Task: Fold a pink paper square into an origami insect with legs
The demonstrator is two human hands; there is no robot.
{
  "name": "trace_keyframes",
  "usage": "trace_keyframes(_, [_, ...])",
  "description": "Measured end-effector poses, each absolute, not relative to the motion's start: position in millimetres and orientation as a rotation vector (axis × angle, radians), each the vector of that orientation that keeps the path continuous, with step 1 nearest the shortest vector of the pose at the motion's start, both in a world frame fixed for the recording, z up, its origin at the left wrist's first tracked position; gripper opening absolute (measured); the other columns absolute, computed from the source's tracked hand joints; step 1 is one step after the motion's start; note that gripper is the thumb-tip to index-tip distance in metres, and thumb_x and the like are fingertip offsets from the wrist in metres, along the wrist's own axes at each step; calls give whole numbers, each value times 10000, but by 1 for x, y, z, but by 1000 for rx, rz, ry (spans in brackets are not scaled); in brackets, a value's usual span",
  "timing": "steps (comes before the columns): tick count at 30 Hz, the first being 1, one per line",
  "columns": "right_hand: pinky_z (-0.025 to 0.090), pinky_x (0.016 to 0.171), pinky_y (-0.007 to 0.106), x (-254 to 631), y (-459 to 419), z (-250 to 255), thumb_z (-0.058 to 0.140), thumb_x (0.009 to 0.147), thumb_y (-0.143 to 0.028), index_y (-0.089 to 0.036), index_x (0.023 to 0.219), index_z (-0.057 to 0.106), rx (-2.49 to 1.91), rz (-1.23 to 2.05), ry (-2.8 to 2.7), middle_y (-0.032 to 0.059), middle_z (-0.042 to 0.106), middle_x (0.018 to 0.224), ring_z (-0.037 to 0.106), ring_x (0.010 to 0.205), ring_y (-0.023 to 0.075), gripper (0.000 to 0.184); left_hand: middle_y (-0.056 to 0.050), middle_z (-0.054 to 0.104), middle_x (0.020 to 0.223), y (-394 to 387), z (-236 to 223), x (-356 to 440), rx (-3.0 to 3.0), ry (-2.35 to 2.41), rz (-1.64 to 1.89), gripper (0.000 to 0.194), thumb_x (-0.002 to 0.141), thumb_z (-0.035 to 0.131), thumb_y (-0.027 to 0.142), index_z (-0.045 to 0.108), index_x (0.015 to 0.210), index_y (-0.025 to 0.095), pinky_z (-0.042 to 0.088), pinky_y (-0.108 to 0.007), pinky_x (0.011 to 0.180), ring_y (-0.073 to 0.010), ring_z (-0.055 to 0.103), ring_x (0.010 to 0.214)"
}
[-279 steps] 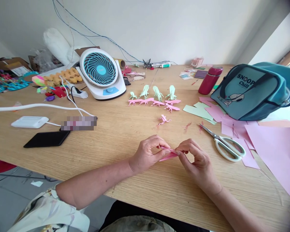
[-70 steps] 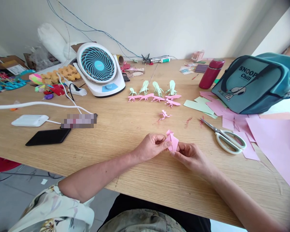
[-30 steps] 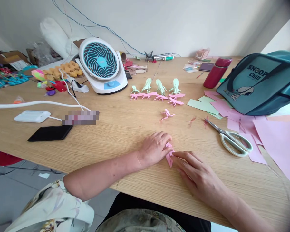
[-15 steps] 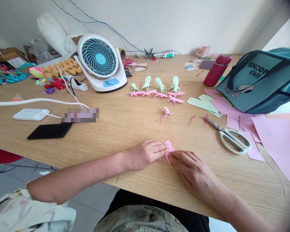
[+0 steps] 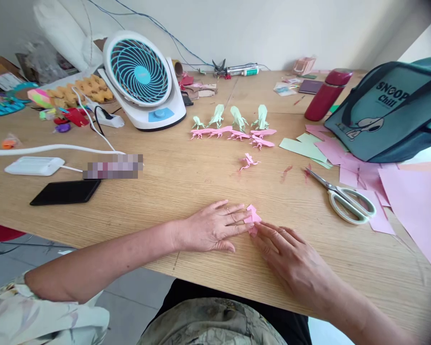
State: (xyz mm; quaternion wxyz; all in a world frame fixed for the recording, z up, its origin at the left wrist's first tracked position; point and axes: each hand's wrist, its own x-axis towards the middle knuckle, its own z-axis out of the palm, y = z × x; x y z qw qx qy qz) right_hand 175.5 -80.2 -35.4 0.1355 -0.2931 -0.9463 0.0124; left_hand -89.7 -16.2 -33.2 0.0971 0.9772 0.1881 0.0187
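A small folded piece of pink paper (image 5: pixel 252 214) lies on the wooden table in front of me. My left hand (image 5: pixel 215 225) is flat with its fingers spread, the fingertips resting on the paper's left side. At the lower right edge of the paper, my right hand (image 5: pixel 290 256) holds it with fingers together; its thumb is mostly hidden. Farther back, a pink folded paper figure (image 5: pixel 249 161) stands alone. Behind it are several pink paper insects (image 5: pixel 221 131) and a row of light green ones (image 5: pixel 239 118).
White-handled scissors (image 5: pixel 345 199) lie to the right, near pink paper sheets (image 5: pixel 413 201) and green strips (image 5: pixel 305 148). A red flask (image 5: pixel 326 96) and a teal bag (image 5: pixel 384 110) stand behind. Leftward are a fan (image 5: pixel 140 81), a black phone (image 5: pixel 64 192) and cables.
My left hand has opened from closed fingers to a flat spread on the paper. More of the pink paper shows, looking wider. My right hand stays at its lower edge. The view has shifted slightly.
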Motion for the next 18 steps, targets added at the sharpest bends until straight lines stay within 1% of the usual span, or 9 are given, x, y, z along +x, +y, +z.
trace_keyframes(4, [543, 932, 503, 173, -82, -37, 392, 951, -75, -32, 1403, 513, -842, -45, -2746, 248, 586, 1352, 547, 1261, 350, 469, -99, 247, 1629, -18, -30, -88, 2897, 583, -33, 698, 978, 408, 578, 274, 1563, 221, 175, -528, 1220, -310, 173, 1530])
trace_keyframes(8, [516, 978, 507, 177, -84, -41, 437, 947, -98, -40, 1431, 486, -845, -73, -2762, 233, 542, 1424, 508, 1310, 353, 490, -105, 225, 1634, -20, -32, -88, 2875, 553, -39, 664, 1016, 371, 520, 221, 1577, 200, 126, -499, 1239, -258, 140, 1542])
trace_keyframes(12, [496, 1006, 487, 180, -85, -44, 446, 959, -126, -53, 1450, 468, -818, -101, -2769, 216, 493, 1486, 472, 1356, 332, 497, -134, 221, 1633, -21, -32, -87, 2860, 513, 8, 693, 1019, 351, 521, 199, 1579, 140, 173, -459, 1239, -239, 143, 1542])
trace_keyframes(15, [498, 996, 483, 180, -85, -45, 449, 962, -146, -59, 1442, 480, -803, -130, -2749, 219, 495, 1484, 491, 1344, 331, 489, -148, 204, 1636, -20, -30, -87, 2890, 451, 14, 696, 1013, 338, 548, 278, 1553, 112, 200, -451, 1231, -257, 130, 1543])
trace_keyframes(18, [494, 997, 481, 180, -86, -47, 454, 954, -161, -75, 1442, 486, -802, -135, -2737, 219, 481, 1496, 493, 1349, 334, 496, -144, 221, 1633, -20, -29, -86, 2926, 416, 34, 676, 1012, 327, 559, 328, 1536, 132, 219, -475, 1221, -272, 128, 1543])
